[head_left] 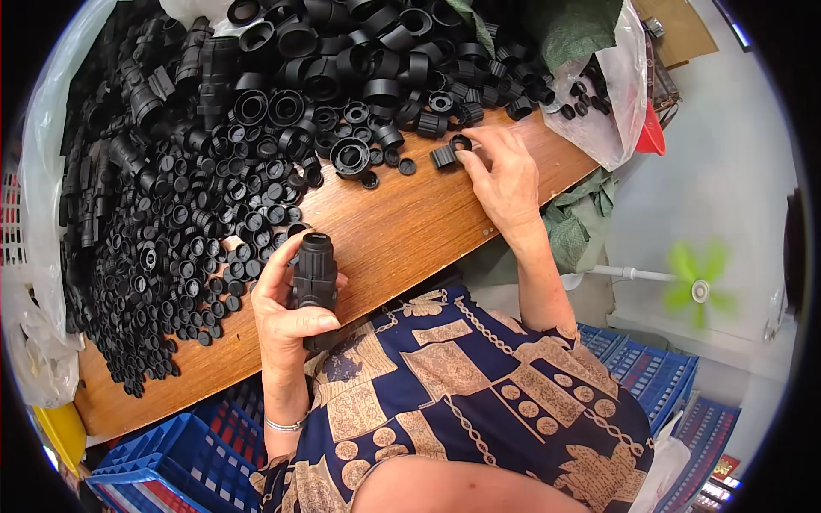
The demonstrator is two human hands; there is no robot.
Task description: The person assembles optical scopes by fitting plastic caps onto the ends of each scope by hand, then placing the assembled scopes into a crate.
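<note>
My left hand [282, 312] is closed around a black plastic scope-like tube [315, 265], held nearly upright above the front edge of the table. The tube has a ribbed upper section and an opening at its top end. Over the table's right part, my right hand [506, 175] pinches a small black ring [460, 144] between thumb and index finger. Touching or right beside that ring is a black ribbed cap [444, 157]; I cannot tell whether the fingers hold it too. A loose round cap [406, 166] lies to the left of them.
A large heap of black rings [322, 77] and small caps [184, 248] covers the back and left of the wooden table [402, 222]. Black tube bodies [141, 98] lie at far left. A plastic bag [616, 128] hangs at the right edge. Blue crates [180, 453] and a green fan [700, 291] stand around.
</note>
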